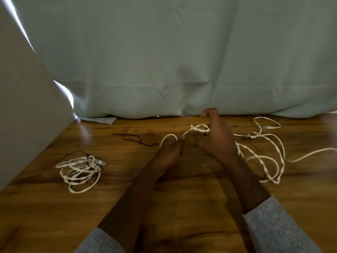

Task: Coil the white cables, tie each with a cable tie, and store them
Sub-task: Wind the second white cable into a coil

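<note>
Near the far edge of the wooden floor (182,198), just before the pale curtain (164,61), both forearms reach forward and converge. The right hand (217,137) is raised, fingers curled around loops of the loose white cable (264,157), which sprawls tangled toward the right edge. The left hand (171,150) lies lower, pinching a loop of the same cable. By the left wall sits a coiled cable (80,170) bound with a black tie. Spare black cable ties (135,138) lie between it and the hands, with bare boards around them.
</note>
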`<state>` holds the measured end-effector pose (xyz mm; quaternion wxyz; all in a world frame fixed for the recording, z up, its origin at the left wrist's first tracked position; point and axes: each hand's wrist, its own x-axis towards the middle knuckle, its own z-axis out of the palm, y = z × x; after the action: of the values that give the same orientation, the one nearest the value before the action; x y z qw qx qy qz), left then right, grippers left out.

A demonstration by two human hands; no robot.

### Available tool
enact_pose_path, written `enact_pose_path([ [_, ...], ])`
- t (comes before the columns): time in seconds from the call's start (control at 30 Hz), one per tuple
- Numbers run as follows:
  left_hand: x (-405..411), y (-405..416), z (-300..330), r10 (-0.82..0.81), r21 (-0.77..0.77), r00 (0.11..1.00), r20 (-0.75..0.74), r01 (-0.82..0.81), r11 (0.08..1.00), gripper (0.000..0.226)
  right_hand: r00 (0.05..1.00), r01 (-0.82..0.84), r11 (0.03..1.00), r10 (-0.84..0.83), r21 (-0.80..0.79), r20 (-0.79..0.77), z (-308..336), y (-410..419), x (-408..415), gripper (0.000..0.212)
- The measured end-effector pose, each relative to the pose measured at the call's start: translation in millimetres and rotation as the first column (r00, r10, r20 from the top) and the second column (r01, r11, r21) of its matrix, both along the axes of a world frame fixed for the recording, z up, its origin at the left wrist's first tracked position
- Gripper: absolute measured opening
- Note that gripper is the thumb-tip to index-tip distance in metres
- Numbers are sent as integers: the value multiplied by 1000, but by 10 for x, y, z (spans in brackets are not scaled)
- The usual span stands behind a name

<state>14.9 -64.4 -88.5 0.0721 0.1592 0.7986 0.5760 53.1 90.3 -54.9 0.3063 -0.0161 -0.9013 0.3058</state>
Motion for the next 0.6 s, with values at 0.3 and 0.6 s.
enact_pose_path([
  [0.3, -311, -286, -150, 149, -384, 912, -383, -304, 872, 57, 969, -242, 946, 224, -215, -104, -24, 437, 16, 44],
  [0.6, -333, -398, -45, 147, -371, 955, -258, -239, 897, 48, 988, 11, 946, -60, -323, -142, -84, 882, -77, 29],
])
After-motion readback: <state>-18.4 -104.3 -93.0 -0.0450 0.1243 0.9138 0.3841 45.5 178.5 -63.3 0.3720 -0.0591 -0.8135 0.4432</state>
